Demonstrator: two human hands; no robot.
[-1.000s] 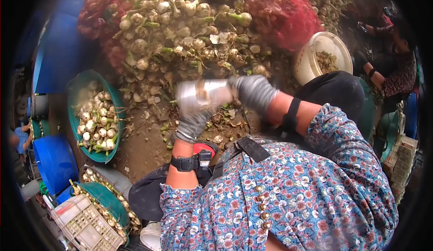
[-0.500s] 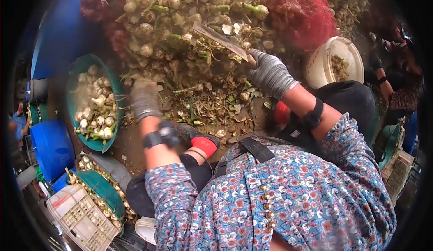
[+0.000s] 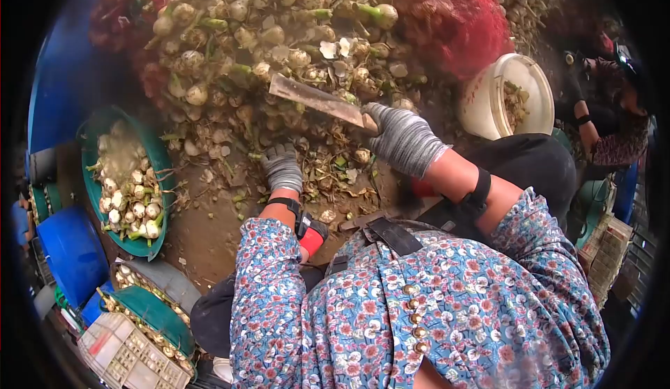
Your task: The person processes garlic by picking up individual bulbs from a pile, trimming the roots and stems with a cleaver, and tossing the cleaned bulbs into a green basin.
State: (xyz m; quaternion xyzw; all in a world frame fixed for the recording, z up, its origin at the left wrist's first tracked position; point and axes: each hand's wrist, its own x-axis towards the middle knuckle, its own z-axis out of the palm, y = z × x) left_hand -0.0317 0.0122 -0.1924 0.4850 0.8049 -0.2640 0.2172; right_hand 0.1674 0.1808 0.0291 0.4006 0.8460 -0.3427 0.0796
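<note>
**Bulb heap, earth floor**

We note a bare earth floor (image 3: pixel 202 239) carrying the bulb heap (image 3: pixel 279 40), with a green basin (image 3: pixel 166 179) to its left. Our right hand (image 3: pixel 401 137) grips a knife (image 3: pixel 317 99) over the heap's edge. Our left hand (image 3: pixel 283 167) rests on scraps, grip unclear.

right hand (image 3: pixel 401 137): grey-gloved, fist closed round handle of knife (image 3: pixel 317 100), at blade's right end. right forearm bare, runs back and right from knife, black band (image 3: pixel 479 188) near elbow. left hand (image 3: pixel 283 169): grey-gloved, just below knife, back up, fingers pointing forward, curl unreadable. left elbow bent.
</note>
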